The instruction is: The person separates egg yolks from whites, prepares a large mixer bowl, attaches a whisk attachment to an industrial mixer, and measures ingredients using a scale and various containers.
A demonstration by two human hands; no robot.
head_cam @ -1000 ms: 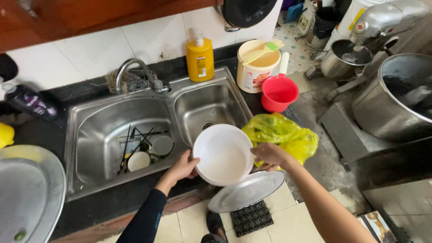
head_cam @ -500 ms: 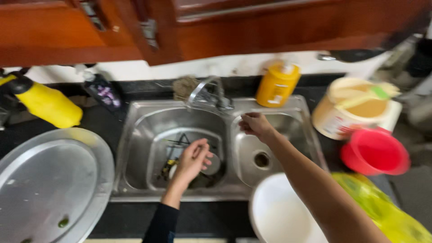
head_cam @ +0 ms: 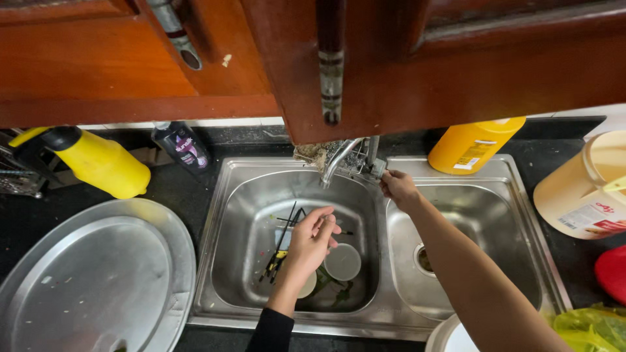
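Over the double steel sink (head_cam: 521,215): both hands have come off the white bowl they held a second ago. That bowl (head_cam: 450,337) now sits at the sink's front right corner, only its rim in frame. Work has moved from carrying to the tap.

Largest to smallest, all relative to the sink:
- Dark wood cabinet (head_cam: 391,65) overhangs the back edge and hides the top of the faucet.
- Big round steel tray (head_cam: 98,280) lies on the counter to the left.
- Cream tub (head_cam: 587,189) stands to the right, with a red container (head_cam: 614,272) and a yellow-green bag (head_cam: 590,329) in front of it.
- Yellow bottle (head_cam: 473,146) stands behind the right basin; another yellow bottle (head_cam: 98,163) lies tilted behind and left, with a small dark bottle (head_cam: 181,145) near it.
- Faucet (head_cam: 339,160) sits at the back centre, spout aimed into the left basin. No water stream visible.
- Left basin holds black chopsticks (head_cam: 280,244), a small round lid or dish (head_cam: 343,262), and some green scraps.

Right hand (head_cam: 398,189): fingers curled against the faucet base, at the handle. How firm the grip is, cannot tell.
Left hand (head_cam: 313,238): hangs over the left basin under the spout, fingers loosely bunched and half closed, holding nothing visible.
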